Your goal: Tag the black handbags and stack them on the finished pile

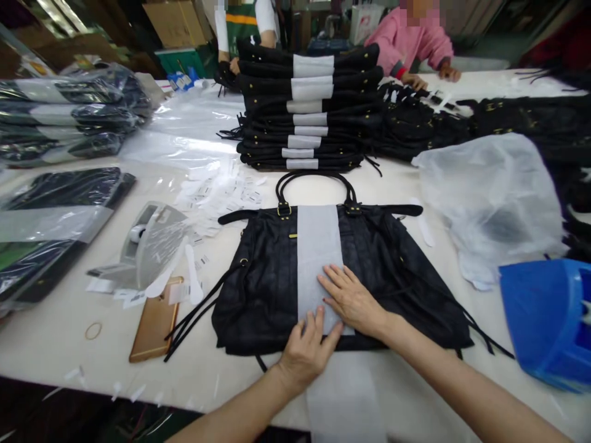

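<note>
A black handbag (268, 277) lies flat on the table, its two handles pointing away from me. A pale grey strip (318, 240) runs down its middle and carries on past the bag's near edge toward the table's front. My left hand (307, 347) rests at the lower part of the strip with its fingers spread. My right hand (353, 301) lies flat, fingers apart, on the strip's right side and the bag just above. Neither hand grips anything.
Behind the bag stands a stack of black bags (263, 111) with grey bands. Left are a tape dispenser (152, 246), a phone (154, 323), and plastic-wrapped bags (50, 227). Right are a plastic bag (498, 197) and a blue bin (540, 320). Two people stand across the table.
</note>
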